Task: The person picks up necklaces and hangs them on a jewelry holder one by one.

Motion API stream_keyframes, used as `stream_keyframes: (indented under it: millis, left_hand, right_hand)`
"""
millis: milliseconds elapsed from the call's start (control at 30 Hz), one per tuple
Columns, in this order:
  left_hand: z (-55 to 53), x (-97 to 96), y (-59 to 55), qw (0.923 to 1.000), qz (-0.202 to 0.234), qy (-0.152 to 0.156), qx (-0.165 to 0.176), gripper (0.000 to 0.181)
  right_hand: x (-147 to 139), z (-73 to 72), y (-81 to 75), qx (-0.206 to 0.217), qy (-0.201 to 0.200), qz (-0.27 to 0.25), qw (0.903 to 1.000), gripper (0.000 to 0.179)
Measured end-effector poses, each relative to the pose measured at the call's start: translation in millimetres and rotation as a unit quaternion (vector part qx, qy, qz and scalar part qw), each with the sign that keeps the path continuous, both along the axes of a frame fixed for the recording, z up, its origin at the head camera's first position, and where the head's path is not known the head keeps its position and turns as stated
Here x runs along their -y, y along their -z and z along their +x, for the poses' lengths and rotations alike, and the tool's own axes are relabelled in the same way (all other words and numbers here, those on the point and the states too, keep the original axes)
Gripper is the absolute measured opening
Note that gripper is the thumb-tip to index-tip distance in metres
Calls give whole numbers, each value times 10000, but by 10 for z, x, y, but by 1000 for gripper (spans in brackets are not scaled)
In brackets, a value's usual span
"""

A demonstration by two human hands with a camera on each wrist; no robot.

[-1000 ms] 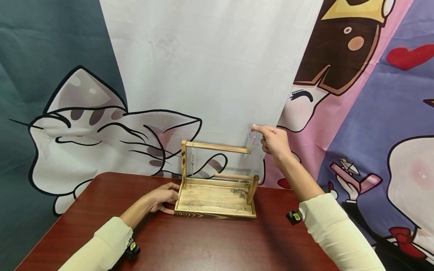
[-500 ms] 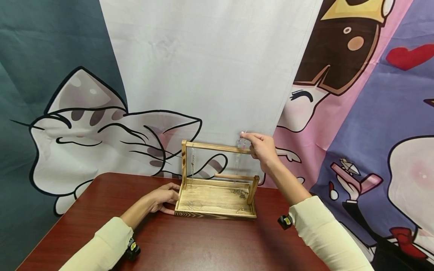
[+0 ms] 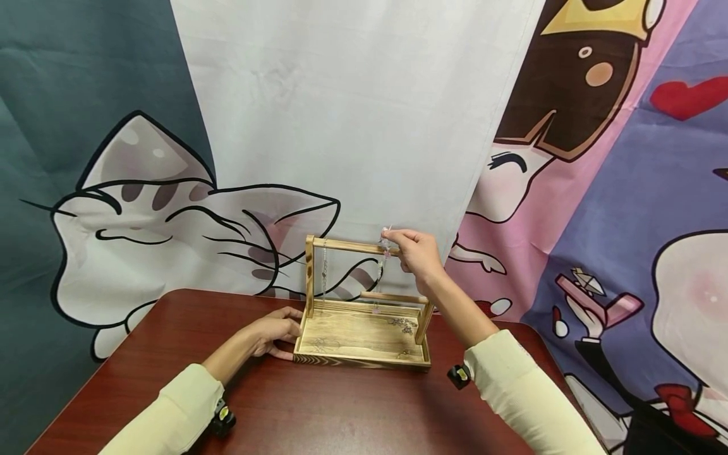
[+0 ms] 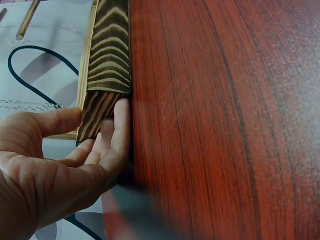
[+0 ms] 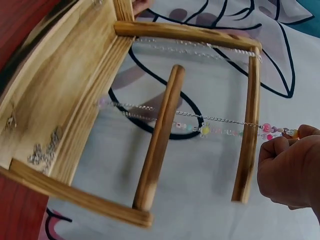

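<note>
A wooden jewelry stand (image 3: 352, 335) has a shallow tray, an upper bar (image 3: 354, 247) and a lower bar (image 5: 159, 140). My left hand (image 3: 275, 332) grips the tray's left end; in the left wrist view the thumb (image 4: 62, 121) lies against its side wall, fingers curled underneath. Up at the upper bar, my right hand (image 3: 419, 254) pinches the top of a beaded necklace (image 5: 205, 130) with pink, yellow and clear beads. Its chain and bead strands hang down, crossing the upper bar in the right wrist view, and reach toward the tray's back edge.
A silver chain (image 3: 325, 272) hangs from the upper bar's left end. Inside the tray lie a small heap of chain (image 5: 45, 150) and other thin jewelry (image 3: 324, 344). The stand rests on a reddish-brown table (image 3: 341, 411) before a printed cartoon curtain (image 3: 341, 126).
My right hand has moved left and slightly down with the necklace, from beyond the upper bar's free end to over the bar. My left hand has kept its place on the tray.
</note>
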State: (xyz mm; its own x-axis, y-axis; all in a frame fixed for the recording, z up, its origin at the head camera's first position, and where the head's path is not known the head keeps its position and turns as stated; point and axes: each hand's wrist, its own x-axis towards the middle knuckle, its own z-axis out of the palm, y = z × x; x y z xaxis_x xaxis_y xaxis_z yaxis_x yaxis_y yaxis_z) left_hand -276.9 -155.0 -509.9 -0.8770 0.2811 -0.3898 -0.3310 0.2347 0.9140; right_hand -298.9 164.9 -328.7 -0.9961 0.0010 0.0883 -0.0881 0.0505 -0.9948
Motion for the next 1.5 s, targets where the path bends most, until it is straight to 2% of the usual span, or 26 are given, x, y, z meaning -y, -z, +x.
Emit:
stream_keyframes:
  millis: [233, 567, 833, 933, 1067, 1333, 1500]
  left_hand:
    - [2, 5, 5, 10000, 15, 1, 22, 60]
    - [4, 19, 10, 10000, -6, -6, 27, 59]
    - [-5, 15, 9, 10000, 41, -3, 75, 61]
    - [-5, 15, 10, 10000, 39, -5, 82, 61]
    - [-9, 15, 11, 10000, 37, -3, 80, 62]
    - [-12, 12, -3, 10000, 37, 13, 86, 61]
    - [-10, 14, -11, 9999, 27, 5, 101, 60]
  right_hand:
    - [201, 13, 92, 68, -175, 6, 9998, 34]
    - [442, 14, 167, 98, -199, 46, 9997, 26]
    - [577, 34, 199, 68, -131, 648, 9978, 25]
    - [627, 30, 214, 99, -151, 667, 9976, 25]
    - [680, 34, 236, 66, -229, 551, 9982, 24]
    - [708, 47, 304, -183, -375, 637, 9971, 26]
    - [682, 60, 371, -182, -512, 684, 9962, 25]
